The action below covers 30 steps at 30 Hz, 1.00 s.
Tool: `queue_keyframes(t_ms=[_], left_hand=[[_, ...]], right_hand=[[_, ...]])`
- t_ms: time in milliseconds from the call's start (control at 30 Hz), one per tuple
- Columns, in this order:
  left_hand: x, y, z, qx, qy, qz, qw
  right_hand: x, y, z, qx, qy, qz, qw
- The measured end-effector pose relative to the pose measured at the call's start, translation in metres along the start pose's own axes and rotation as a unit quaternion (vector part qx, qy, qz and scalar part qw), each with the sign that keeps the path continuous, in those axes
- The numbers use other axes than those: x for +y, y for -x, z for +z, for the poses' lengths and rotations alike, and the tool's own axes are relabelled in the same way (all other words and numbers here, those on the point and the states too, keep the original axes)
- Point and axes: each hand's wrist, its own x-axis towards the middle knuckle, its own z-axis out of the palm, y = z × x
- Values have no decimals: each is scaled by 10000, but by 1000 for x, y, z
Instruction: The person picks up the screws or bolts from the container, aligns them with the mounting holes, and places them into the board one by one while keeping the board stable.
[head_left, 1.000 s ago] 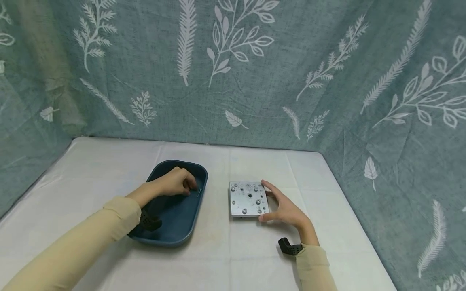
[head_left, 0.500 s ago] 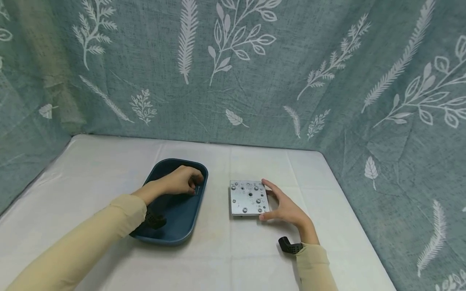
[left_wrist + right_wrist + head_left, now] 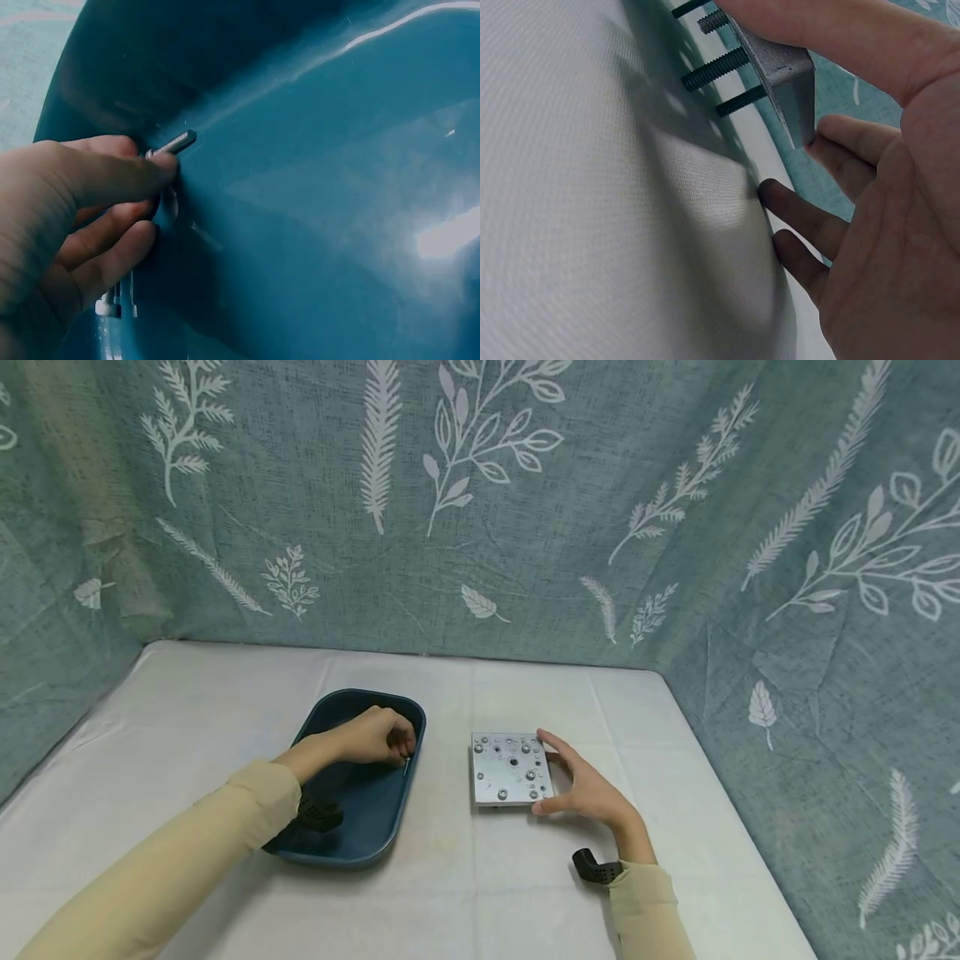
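Inside the dark blue tray, my left hand reaches to the right wall. In the left wrist view its thumb and fingers pinch a small metal screw, partly hidden by the fingers. Below the fingers, a socket-head screw shows in the tray. My right hand holds the right side of a square metal plate, thumb at the near corner and a finger at the far corner. Several screws sit in its top. From the right wrist, threaded screw ends are seen sticking out beneath the plate.
A white cloth covers the table. Behind and to the right hangs a green curtain with white leaf prints. Black wrist mounts stick out by the sleeves.
My left hand has shifted slightly right along the tray, and its fingers have closed at the right wall. The right hand and the plate stay where they were.
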Motion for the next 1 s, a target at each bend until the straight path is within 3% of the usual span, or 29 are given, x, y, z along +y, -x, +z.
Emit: queue_keyframes(t_ms=[633,833,1000], left_hand=[[2,14,-7,-628,11,192,9978],[4,18,-11,-794,-135,17,9968],[7,23,-17,-598,150,-78,9981]], right_hand=[[0,1,2,53,10,-24,10000],[-1,0,2,33,20,16,10000],[-1,1,2,39,28,47,10000]])
